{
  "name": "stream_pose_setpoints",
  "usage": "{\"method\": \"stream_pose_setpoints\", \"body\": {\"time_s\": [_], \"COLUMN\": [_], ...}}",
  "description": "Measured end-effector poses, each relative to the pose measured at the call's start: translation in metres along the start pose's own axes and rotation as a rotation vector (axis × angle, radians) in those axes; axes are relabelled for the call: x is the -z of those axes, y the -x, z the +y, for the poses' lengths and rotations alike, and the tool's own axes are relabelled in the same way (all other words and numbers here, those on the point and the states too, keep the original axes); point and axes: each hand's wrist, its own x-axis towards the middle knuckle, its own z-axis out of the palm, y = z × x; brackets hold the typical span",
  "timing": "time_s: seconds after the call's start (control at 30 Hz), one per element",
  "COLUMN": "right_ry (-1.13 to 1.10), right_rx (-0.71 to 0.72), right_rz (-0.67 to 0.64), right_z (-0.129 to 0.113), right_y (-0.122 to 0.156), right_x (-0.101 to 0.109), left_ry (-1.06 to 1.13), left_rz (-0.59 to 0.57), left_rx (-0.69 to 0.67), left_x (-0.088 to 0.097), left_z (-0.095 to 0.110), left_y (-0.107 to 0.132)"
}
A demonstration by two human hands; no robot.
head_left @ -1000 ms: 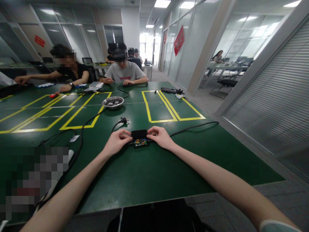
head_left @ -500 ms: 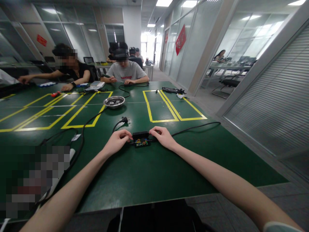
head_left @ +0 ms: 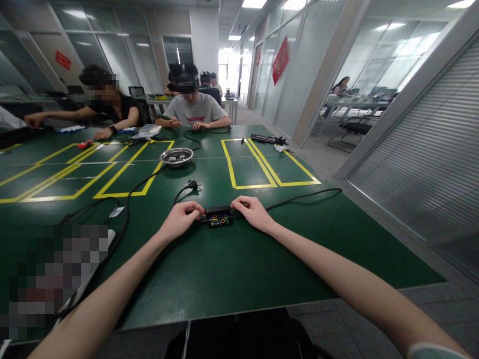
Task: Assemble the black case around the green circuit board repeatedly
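A black power adapter casing lies on the green table, its circuit board with copper-coloured ring coils exposed. Over the board's far side stands the black cover, tilted up. My left hand is closed in a pinch at the cover's left end, and my right hand pinches its right end. The fingertips partly hide both ends. Beyond my left hand rests a black power plug with its cable. Another black cable runs off to the right of the casing.
A metal bowl with small metal parts sits further back. Yellow tape marks rectangles on the table. At left lie a blurred-out power strip and cables. A folded black tripod lies at the back right; co-workers sit opposite.
The cover sits very slightly lower over the circuit board. My hands stay at its two ends, almost unmoved. At the far left, the co-worker's outstretched hand has shifted slightly left.
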Motion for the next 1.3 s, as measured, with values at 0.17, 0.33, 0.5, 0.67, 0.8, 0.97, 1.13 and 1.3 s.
{"method": "stream_pose_setpoints", "body": {"time_s": [0.17,0.33,0.5,0.67,0.8,0.97,1.13,1.3], "right_ry": [-0.007,0.008,0.157,0.252,0.268,0.293,0.284,0.415], "right_rx": [-0.01,-0.012,0.064,0.156,0.196,0.2,0.336,0.403], "right_rz": [-0.006,-0.02,-0.108,-0.157,-0.192,-0.234,-0.232,-0.218], "right_z": [-0.001,-0.003,-0.007,-0.007,-0.007,-0.01,-0.014,-0.013], "right_y": [0.0,0.001,0.005,0.008,0.007,0.009,0.014,0.014], "right_x": [-0.001,0.0,0.0,0.001,0.002,0.004,0.004,-0.001], "left_ry": [-0.017,-0.028,-0.057,-0.2,-0.269,-0.431,-0.644,-0.719], "left_rz": [-0.004,-0.018,-0.052,-0.139,-0.181,-0.14,-0.125,-0.087], "left_rx": [-0.02,-0.022,-0.019,-0.069,-0.176,-0.287,-0.367,-0.524], "left_x": [0.0,0.0,0.002,0.003,0.004,0.0,-0.008,-0.011], "left_z": [0.001,0.001,0.003,0.003,0.0,-0.001,0.001,0.004], "left_y": [0.001,0.001,0.003,0.004,0.005,0.008,0.011,0.012]}}
